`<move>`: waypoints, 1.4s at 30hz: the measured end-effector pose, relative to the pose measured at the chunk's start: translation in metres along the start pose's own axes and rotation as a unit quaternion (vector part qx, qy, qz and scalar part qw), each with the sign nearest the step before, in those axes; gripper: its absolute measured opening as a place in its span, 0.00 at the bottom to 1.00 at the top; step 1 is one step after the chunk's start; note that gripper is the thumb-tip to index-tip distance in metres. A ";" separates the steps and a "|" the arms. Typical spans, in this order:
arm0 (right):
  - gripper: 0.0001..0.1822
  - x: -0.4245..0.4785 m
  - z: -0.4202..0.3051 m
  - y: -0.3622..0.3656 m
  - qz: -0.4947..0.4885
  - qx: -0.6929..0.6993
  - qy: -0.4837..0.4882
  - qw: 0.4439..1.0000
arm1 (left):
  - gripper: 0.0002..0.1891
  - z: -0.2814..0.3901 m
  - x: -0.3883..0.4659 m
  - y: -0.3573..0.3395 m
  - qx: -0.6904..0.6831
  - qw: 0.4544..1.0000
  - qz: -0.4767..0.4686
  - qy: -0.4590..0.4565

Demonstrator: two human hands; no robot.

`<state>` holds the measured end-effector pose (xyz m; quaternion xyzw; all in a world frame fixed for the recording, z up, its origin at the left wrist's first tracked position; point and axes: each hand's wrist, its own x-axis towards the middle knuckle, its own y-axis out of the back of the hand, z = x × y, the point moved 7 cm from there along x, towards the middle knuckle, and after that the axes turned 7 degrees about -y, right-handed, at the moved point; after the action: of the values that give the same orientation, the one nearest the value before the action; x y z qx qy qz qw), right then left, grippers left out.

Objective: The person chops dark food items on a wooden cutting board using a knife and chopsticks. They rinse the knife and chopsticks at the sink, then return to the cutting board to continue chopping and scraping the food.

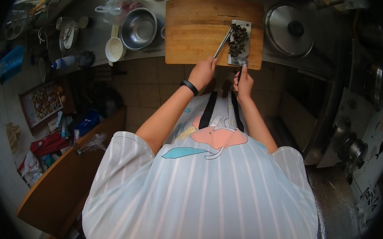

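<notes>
My right hand (pixel 244 83) grips the black handle of a cleaver (pixel 245 51), whose broad blade lies flat over the right part of a wooden cutting board (pixel 191 32). Dark chopped pieces of food (pixel 238 40) are heaped on the blade. In my left hand (pixel 202 72), which wears a black wristband, is a slim metal utensil (pixel 222 43), perhaps tongs or chopsticks; its far end touches the left edge of the heap.
Left of the board are a steel bowl (pixel 139 28), a white cup of pale grains (pixel 114 49) and a clear plastic bag (pixel 114 9). A lidded pan (pixel 282 34) stands right of it. Farther left, an orange-brown wooden panel (pixel 62 180) juts out.
</notes>
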<state>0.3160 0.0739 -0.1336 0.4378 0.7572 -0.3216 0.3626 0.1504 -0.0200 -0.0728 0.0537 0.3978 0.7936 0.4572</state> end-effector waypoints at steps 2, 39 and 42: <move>0.29 0.000 0.001 -0.001 -0.003 0.006 -0.004 1.000 | 0.17 0.000 -0.001 -0.001 -0.014 1.000 -0.002 0.005; 0.30 0.004 -0.004 0.006 0.005 -0.044 0.011 0.999 | 0.20 -0.028 -0.047 -0.055 -0.374 0.917 -0.033 0.135; 0.29 0.004 0.000 0.003 0.002 -0.031 0.004 0.999 | 0.19 -0.022 -0.045 -0.063 -0.415 0.896 -0.047 0.149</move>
<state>0.3175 0.0763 -0.1373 0.4291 0.7676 -0.2951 0.3736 0.2092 -0.0512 -0.1179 -0.2788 0.0981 0.8627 0.4103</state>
